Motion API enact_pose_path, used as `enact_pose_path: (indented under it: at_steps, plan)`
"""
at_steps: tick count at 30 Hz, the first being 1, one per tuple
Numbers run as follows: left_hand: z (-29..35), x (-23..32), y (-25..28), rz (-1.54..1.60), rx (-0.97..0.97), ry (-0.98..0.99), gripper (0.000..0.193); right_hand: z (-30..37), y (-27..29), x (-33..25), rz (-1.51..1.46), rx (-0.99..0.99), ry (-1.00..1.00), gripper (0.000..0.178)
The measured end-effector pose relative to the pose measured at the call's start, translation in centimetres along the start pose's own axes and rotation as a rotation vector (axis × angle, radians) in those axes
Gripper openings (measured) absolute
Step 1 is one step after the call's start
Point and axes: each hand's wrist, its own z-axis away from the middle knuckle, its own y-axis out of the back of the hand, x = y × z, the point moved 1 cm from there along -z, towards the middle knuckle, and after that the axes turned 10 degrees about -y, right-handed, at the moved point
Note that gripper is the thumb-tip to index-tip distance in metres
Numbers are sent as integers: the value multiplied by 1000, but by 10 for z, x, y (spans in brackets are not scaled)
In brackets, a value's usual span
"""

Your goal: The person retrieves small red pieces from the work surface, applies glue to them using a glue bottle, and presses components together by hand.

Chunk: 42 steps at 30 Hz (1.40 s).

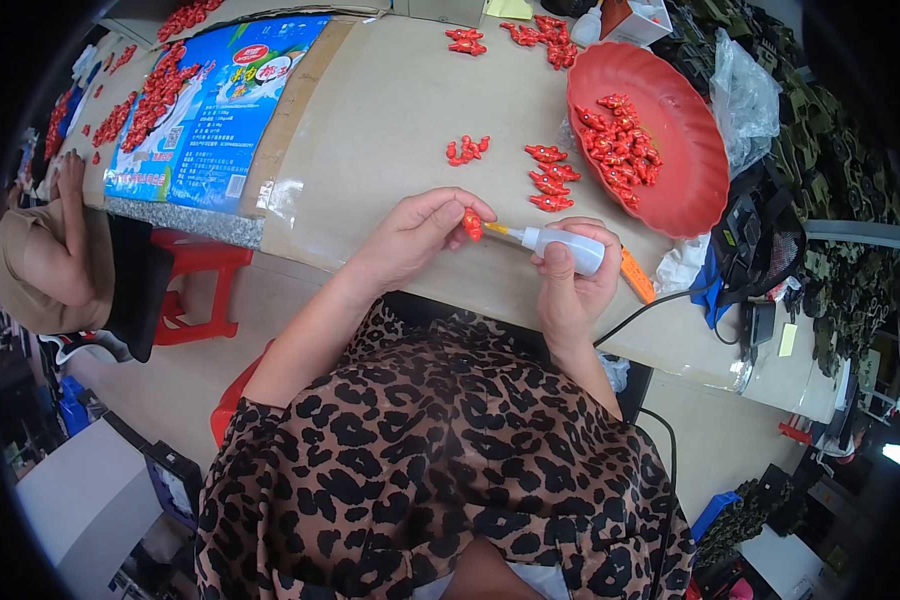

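Centre of frame | left hand pinches red piece | right hand grips squeeze bottle | nozzle at piece, contact too small to confirm | steady both, squeeze lightly

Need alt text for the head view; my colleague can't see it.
A person's left hand pinches a small red piece while the right hand holds a squeeze bottle, nozzle toward it. On the table ahead lie groups of similar red pieces, with more in a scalloped red bowl to the right.
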Motion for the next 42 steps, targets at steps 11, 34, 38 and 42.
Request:
enact_pose_path:
  at_steps: [11,34,38,42]
  plan:
    - [0,-1,0,-12,20,-13,28,2,-1,0,12,3,13,24]
    - [7,-3,-4,209,216,-67,24,2,0,3,-169,95,-173,22]
    - [7,-2,-4,221,206,-73,24,4,1,3,-160,84,-181,22]
    - [7,-3,-4,225,212,-76,23,2,0,5,-157,97,-198,23]
